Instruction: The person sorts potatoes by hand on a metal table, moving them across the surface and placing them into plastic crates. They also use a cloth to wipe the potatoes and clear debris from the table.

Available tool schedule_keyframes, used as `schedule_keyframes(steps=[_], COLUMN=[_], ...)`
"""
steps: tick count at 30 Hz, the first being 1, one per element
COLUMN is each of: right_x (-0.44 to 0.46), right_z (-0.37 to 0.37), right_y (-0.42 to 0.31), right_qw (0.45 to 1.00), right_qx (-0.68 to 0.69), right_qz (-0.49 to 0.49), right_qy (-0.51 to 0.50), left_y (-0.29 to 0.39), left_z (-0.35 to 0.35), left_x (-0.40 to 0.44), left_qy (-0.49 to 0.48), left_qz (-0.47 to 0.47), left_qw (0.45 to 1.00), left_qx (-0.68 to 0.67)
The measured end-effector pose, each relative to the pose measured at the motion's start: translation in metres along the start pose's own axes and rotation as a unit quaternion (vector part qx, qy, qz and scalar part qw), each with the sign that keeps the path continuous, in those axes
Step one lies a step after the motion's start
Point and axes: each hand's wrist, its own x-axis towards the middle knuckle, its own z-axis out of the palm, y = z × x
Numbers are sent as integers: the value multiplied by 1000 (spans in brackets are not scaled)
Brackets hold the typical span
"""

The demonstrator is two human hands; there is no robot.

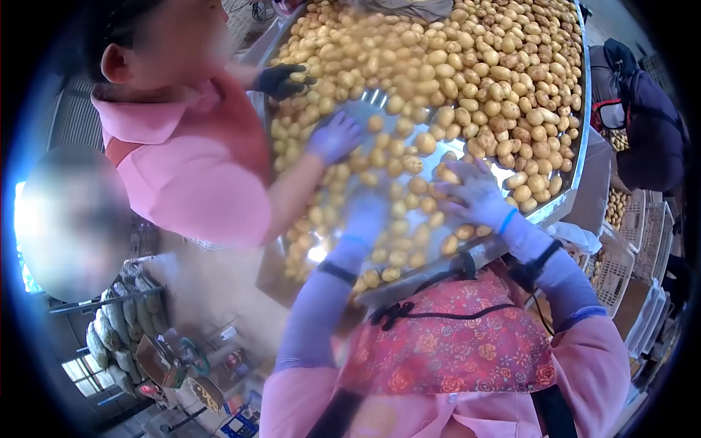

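Note:
Many small yellow-brown potatoes [529, 95] cover a shiny metal sorting table [369, 98] with raised sides. My right hand [475, 193], in a pale thin glove, lies over several potatoes with its fingers spread, the fingertips touching some of them. My left hand [367, 212], gloved the same way, is among loose potatoes at the table's near left; motion smears its fingers, so what it holds, if anything, is hidden. Between my hands, potatoes lie scattered in a thin layer on the metal. The heap is thicker at the far right.
At left, a co-worker in pink [197, 175] reaches over the table with a purple-gloved hand [336, 137] and a dark-gloved hand [285, 80]. Another person [650, 124] is at far right. Plastic crates [617, 270] stand at right; filled sacks [117, 321] are piled lower left.

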Motion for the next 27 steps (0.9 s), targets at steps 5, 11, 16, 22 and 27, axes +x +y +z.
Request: schedule_keyframes(steps=[5, 11, 16, 22, 27], right_x=[-40, -54, -86, -95, -152], right_z=[-27, -14, -26, 6, -50], right_y=[-9, -42, -25, -41, 7], right_qw=[955, 476, 517, 489, 64], right_qx=[156, 831, 778, 795, 935], right_qz=[221, 256, 330, 237, 279], right_qy=[120, 130, 136, 269, 209], left_y=[20, 96, 10, 113, 117], left_z=[-23, -54, 20, -32, -31], left_x=[21, 40, 69, 60, 7], left_qy=[1, 164, -35, 100, 5], left_qz=[-109, 72, -88, 75, 239], left_qw=[943, 958, 978, 931, 949], left_qx=[-313, -222, -187, -344, -207])
